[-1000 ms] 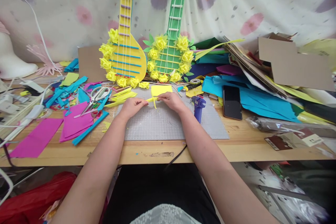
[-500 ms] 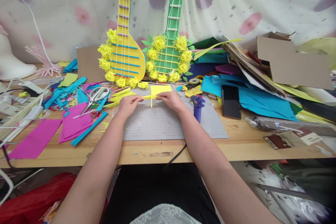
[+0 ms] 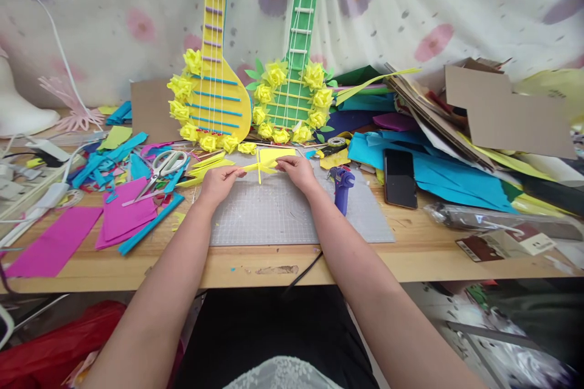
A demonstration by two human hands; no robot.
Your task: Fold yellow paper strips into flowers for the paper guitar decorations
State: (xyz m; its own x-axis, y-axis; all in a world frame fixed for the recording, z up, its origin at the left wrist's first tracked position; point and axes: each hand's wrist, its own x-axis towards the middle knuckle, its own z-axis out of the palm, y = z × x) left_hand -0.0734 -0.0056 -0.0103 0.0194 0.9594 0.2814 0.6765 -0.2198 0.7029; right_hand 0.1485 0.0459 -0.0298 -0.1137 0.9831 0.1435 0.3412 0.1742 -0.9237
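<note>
Over the grey cutting mat (image 3: 264,219), a narrow piece of yellow crepe paper (image 3: 250,167) spans the gap between my hands, with a thin yellow strip (image 3: 260,177) hanging down from its middle. My left hand (image 3: 221,185) pinches its left end between thumb and fingertips. At the other end my right hand (image 3: 296,173) has its fingertips pressed together by the paper's right edge; the exact contact is too small to see. Just behind lies a yellow paper square (image 3: 278,155). Cut yellow pieces (image 3: 205,169) lie beyond my left hand.
Right of the mat's middle stands a purple glue gun (image 3: 342,188), near a phone (image 3: 400,178). Scissors (image 3: 162,170) rest among scraps and pink paper (image 3: 128,209) at left. Behind stand a yellow paper guitar (image 3: 221,97) and a green one (image 3: 292,97). Cardboard (image 3: 502,109) is piled at right.
The yellow paper has turned slightly and its right part now sits lower than my right fingertips. My right fingers have lifted a little; the whole view has shifted slightly.
</note>
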